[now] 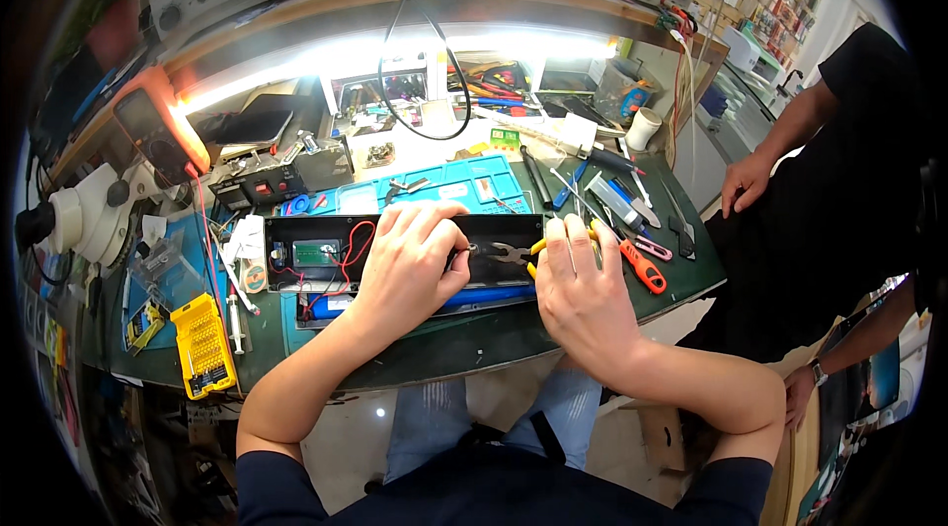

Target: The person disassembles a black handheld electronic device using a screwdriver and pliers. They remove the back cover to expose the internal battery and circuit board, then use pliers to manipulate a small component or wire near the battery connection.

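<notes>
A long black open case [528, 227] lies across the bench in front of me, with a small green circuit board [315, 252] and red wires [353, 247] at its left end. My left hand [413, 257] is over the middle of the case, thumb and finger pinched together on something too small to make out. My right hand [590, 301] grips yellow-handled pliers [511, 253], their jaws pointing left toward my left fingertips. A blue tube-like part [484, 296] runs along the case's near side, partly hidden by my left wrist.
Behind the case lies a light-blue work mat [459, 175] with small parts. A yellow bit set [203, 346] sits at the left. An orange-handled tool [643, 267] and several other hand tools lie at the right. Another person's hand [748, 184] is beyond the bench's right edge.
</notes>
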`<state>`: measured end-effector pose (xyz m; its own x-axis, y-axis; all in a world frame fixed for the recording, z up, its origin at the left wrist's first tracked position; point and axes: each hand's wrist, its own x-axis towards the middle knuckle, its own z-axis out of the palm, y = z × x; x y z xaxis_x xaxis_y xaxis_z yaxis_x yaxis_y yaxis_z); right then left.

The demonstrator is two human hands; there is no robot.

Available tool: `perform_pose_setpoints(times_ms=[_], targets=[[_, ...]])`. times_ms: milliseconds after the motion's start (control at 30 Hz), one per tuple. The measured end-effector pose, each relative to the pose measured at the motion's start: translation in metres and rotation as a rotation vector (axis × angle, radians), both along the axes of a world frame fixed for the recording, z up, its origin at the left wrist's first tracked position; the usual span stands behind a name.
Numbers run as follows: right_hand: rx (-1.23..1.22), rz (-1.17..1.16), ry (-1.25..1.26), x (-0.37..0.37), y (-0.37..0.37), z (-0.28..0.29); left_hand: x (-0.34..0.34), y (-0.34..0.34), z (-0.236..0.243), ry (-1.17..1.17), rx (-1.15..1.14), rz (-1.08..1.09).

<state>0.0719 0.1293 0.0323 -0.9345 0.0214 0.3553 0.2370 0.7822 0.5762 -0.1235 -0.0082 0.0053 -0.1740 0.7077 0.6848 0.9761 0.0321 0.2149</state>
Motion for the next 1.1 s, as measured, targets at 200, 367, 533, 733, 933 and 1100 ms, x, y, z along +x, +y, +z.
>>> perform_pose_setpoints(times_ms=[200,367,533,733,933,1100], targets=[[0.031,0.029,0.005,-0.004,-0.002,0.003,0.000,0.001,0.000,0.024,0.015,0.007],[0.131,-0.016,-0.044,-0.003,-0.004,-0.002,0.001,0.002,0.000,0.022,0.019,0.006],[0.176,-0.102,-0.158,-0.004,-0.016,0.000,0.001,0.002,0.001,0.040,0.006,0.016],[0.213,-0.159,-0.264,-0.010,-0.027,0.012,-0.001,0.002,0.001,0.037,-0.015,0.008],[0.385,-0.014,-0.270,-0.018,0.000,0.023,-0.002,0.004,0.001,0.034,-0.015,0.009],[0.513,0.430,-0.197,-0.044,0.054,0.048,-0.002,0.004,0.000,0.042,-0.020,0.017]])
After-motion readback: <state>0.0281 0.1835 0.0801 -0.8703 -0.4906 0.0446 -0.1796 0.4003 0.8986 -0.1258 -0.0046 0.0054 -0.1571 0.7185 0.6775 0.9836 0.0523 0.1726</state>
